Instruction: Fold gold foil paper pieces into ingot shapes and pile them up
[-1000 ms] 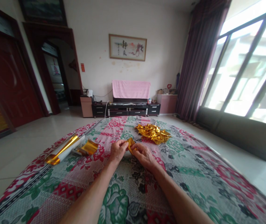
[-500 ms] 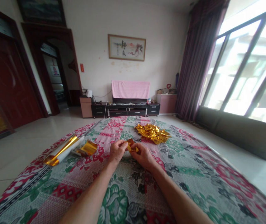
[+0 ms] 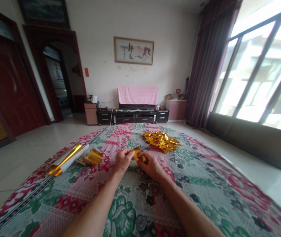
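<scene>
Between my two hands is a small piece of shiny gold foil paper [image 3: 137,151], partly folded. My left hand [image 3: 124,160] pinches its left edge between thumb and fingertips. On the other side my right hand [image 3: 152,164] grips it, its fingers covering part of the foil. Just beyond my right hand lies a heap of folded gold foil pieces [image 3: 161,141]. Left of my hands sit a small stack of gold foil sheets [image 3: 93,157] and, farther left, a larger roll of gold foil with a white back [image 3: 67,160].
A flowered cloth [image 3: 120,214] in green, red and grey covers the surface under my hands. Farther off, a low black cabinet [image 3: 135,117] stands at the wall, with a pink cloth [image 3: 138,94] draped over something on it. Windows [image 3: 256,72] are on the right.
The foil between my hands has tilted a little and shows a brighter, flatter face. My left hand has shifted very slightly; the heap, stack and roll stay put.
</scene>
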Demonstrator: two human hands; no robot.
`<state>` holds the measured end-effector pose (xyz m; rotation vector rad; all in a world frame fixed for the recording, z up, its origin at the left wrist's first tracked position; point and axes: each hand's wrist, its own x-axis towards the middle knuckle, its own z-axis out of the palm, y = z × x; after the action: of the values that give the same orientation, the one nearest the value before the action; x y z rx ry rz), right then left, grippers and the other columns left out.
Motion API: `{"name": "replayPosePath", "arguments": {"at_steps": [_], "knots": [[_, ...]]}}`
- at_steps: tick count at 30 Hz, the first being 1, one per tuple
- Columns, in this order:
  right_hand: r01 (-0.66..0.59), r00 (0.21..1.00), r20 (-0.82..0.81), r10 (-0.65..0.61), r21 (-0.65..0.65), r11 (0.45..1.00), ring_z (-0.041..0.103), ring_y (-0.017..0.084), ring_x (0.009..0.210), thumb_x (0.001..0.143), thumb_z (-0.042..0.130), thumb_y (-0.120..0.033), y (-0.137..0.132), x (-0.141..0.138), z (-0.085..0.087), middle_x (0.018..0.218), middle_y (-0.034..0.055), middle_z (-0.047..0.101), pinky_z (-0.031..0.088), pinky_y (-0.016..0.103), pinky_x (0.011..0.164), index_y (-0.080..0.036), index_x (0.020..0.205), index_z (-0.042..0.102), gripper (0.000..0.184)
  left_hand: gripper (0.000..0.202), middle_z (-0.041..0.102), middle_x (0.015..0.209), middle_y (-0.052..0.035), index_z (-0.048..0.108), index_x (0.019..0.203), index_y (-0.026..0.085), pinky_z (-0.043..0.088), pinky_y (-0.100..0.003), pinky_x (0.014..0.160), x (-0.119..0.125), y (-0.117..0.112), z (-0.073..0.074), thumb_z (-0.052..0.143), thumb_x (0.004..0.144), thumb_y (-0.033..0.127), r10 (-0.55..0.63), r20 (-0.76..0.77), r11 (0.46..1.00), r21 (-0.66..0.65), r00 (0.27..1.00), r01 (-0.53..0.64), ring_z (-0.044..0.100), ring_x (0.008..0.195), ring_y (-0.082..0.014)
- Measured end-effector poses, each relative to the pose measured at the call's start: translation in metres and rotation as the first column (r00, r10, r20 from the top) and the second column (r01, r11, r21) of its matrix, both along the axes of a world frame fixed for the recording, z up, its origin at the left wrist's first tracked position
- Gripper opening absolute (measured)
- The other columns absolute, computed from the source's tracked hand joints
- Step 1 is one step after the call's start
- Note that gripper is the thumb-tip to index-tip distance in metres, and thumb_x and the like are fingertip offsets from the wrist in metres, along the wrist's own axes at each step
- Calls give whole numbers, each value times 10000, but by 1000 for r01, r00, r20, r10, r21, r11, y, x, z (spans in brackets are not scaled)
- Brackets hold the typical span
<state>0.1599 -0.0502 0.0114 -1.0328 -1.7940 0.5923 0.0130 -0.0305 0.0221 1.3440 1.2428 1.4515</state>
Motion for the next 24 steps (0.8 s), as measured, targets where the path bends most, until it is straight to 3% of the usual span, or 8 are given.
{"name": "replayPosePath", "arguments": {"at_steps": [8, 13, 24], "knots": [[4, 999, 48, -7, 54, 999, 413, 87, 523, 703, 514, -178, 4, 1, -7, 621, -35, 514, 332, 186, 503, -190, 890, 608, 209, 196, 574, 489, 14, 628, 679, 153, 385, -191, 440, -2, 2, -3, 589, 642, 341, 4, -26, 1000, 10, 1000, -4, 537, 470, -118], [-27, 998, 57, 21, 107, 994, 522, 113, 651, 693, 513, -136, 4, 0, -5, 778, 9, 605, 401, 214, 613, -193, 841, 667, 221, 207, 575, 485, 10, 633, 673, 153, 373, -189, 439, -2, 3, -5, 586, 642, 353, 7, -28, 1000, 4, 1000, -6, 528, 465, -116], [-31, 998, 48, 28, 49, 998, 568, 129, 680, 706, 533, -146, 5, 0, -5, 804, 26, 645, 435, 235, 631, -194, 840, 696, 217, 225, 575, 485, 17, 646, 706, 154, 376, -196, 448, -4, 6, -9, 584, 652, 363, 2, -44, 1000, 9, 999, -2, 510, 458, -110]]}}
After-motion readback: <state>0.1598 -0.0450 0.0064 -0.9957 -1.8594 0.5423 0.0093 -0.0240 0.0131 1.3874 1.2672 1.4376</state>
